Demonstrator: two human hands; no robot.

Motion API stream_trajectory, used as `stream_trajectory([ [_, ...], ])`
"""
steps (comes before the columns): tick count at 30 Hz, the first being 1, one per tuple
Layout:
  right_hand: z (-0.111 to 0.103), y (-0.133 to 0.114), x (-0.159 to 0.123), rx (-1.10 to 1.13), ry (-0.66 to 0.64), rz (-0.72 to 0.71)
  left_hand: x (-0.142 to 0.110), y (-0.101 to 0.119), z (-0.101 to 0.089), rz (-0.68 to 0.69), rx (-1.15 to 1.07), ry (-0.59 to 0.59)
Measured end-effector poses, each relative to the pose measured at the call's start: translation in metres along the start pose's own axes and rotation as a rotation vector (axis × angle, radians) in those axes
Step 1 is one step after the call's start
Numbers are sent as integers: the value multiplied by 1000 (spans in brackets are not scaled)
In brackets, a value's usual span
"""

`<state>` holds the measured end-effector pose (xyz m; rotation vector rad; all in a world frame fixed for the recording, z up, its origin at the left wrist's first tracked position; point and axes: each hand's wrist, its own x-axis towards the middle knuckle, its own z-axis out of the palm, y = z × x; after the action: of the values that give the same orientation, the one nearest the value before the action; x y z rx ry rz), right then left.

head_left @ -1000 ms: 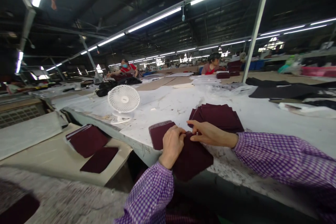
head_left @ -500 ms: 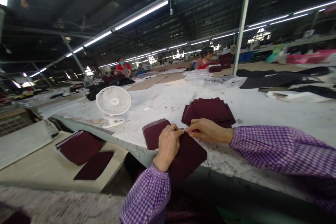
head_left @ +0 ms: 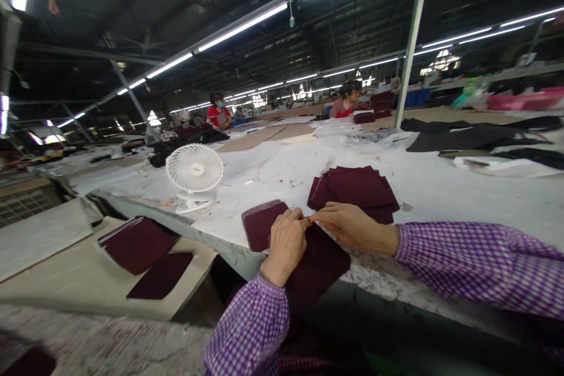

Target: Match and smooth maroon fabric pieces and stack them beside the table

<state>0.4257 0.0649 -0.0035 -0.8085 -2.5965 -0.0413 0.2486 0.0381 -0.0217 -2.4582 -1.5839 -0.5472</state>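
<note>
A dark maroon fabric piece [head_left: 324, 264] hangs over the table's front edge. My left hand [head_left: 288, 242] is closed on its upper edge, fingers bent down over the cloth. From the right, my right hand [head_left: 348, 224] meets it there, fingertips pressed to the same edge close to the left fingers. Whether anything small sits between the fingertips is hidden. Left of my left hand lies another maroon piece or small stack [head_left: 263, 222] with a greyish speckled edge. Just behind my right hand is a fanned pile of maroon pieces [head_left: 355, 187].
A white fan [head_left: 194, 169] stands on the white-covered table [head_left: 264, 164]. Lower left, a beige surface [head_left: 79, 282] carries a maroon stack [head_left: 136, 244] and a single piece [head_left: 161, 276]. Dark cloth [head_left: 458, 136] lies at the right, near a metal post [head_left: 413, 41]. Two people work farther back.
My right hand's fingers have shifted slightly, lying flatter and closer to the left fingertips at the fabric edge. The whole view has moved a little. The left hand keeps its hold.
</note>
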Motion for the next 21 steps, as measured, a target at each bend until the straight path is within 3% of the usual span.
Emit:
stream_trajectory([
  [6, 3, -2, -2, -76, -53, -16, 1, 1, 3, -5, -36, 28],
  [10, 5, 3, 0, -68, -81, -68, -2, -10, 0, 0, -171, 29],
  [17, 11, 13, 5, -83, -100, -83, -37, -47, -12, -2, -329, 141],
  [21, 5, 9, 8, -108, -160, -92, -50, -53, -10, 40, -298, 191],
])
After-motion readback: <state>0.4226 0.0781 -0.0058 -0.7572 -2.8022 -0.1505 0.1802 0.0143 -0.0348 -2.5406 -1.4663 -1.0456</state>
